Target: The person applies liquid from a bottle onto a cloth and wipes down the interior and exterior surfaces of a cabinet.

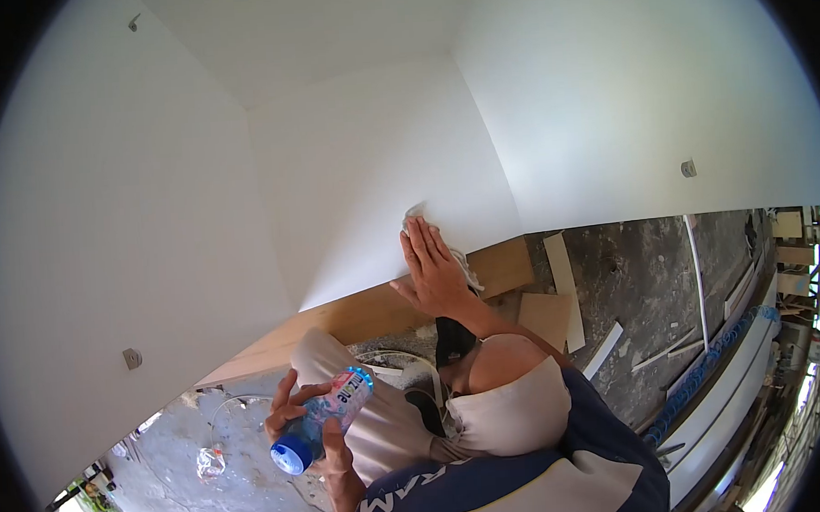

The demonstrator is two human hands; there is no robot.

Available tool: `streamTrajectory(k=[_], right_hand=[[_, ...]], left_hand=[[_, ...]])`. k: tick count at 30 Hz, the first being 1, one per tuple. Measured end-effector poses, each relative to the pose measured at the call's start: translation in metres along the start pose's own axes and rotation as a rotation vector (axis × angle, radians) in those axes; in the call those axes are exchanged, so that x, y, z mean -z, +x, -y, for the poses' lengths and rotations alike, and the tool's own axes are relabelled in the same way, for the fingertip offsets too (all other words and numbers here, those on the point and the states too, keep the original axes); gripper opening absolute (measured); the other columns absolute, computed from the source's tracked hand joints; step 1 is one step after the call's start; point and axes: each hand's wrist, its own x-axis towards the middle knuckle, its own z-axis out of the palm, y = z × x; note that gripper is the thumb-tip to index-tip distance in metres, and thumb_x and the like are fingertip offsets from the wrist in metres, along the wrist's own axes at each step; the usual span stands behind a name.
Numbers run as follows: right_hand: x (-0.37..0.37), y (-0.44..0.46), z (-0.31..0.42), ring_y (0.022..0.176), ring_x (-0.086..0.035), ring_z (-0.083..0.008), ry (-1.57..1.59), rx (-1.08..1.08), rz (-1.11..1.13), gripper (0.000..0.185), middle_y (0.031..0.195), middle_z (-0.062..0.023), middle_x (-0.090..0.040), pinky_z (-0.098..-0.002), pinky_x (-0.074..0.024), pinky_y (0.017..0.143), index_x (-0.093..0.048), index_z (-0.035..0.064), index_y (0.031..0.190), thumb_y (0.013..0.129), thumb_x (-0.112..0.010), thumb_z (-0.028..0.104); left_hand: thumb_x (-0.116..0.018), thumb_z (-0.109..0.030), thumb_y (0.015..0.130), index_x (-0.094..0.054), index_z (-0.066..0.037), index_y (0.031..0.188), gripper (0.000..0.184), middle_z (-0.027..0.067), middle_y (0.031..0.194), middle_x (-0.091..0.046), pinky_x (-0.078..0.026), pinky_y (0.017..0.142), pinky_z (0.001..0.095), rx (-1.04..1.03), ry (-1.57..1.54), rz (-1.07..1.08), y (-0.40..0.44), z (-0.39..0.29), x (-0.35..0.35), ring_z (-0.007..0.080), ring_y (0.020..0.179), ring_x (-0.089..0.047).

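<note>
My left hand (337, 459) is closed around a clear plastic drink bottle (341, 400) with a blue cap and a pink-and-blue label. The bottle lies tilted over my left thigh, its cap toward the lower left. Higher up, my right hand (437, 271) presses a whitish rag (414, 210) against the inner white panel (359, 166) near its front edge. The fingers are stretched out over the rag, and part of it hangs out beside the wrist. Most of the cloth is hidden under the palm.
White side panels with metal hinge plates (133, 359) flank me; another plate (688, 168) is at right. A wooden board (508, 267) runs beneath the front edge. Board offcuts (565, 290), white strips (604, 351) and a crumpled plastic wrapper (210, 462) lie on the stained concrete floor.
</note>
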Motion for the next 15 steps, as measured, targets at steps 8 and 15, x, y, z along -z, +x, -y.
streamTrajectory(k=[8,15], right_hand=[[0.018,-0.017,-0.070,0.148,-0.023,-0.0507,-0.279,-0.292,-0.088,0.086,0.158,-0.0371,-0.020,-0.0591,-0.0215,0.120,-0.032,-0.0180,0.146,0.100,-0.051,0.051],[0.031,-0.016,-0.076,0.146,-0.025,-0.0536,-0.221,-0.264,-0.085,0.089,0.156,-0.0402,-0.022,-0.0572,-0.0224,0.121,-0.031,-0.0187,0.146,0.099,-0.051,0.054]], left_hand=[[-0.078,-0.009,0.072,-0.058,-0.003,0.097,0.032,0.0176,0.091,-0.073,-0.056,0.080,0.0343,-0.032,0.118,0.213,0.022,0.054,-0.024,0.0230,0.086,-0.071],[-0.083,-0.006,0.072,-0.059,-0.004,0.100,0.036,0.0149,0.100,-0.073,-0.057,0.076,0.0309,0.060,0.219,0.489,0.026,0.095,-0.049,0.0164,0.083,-0.069]])
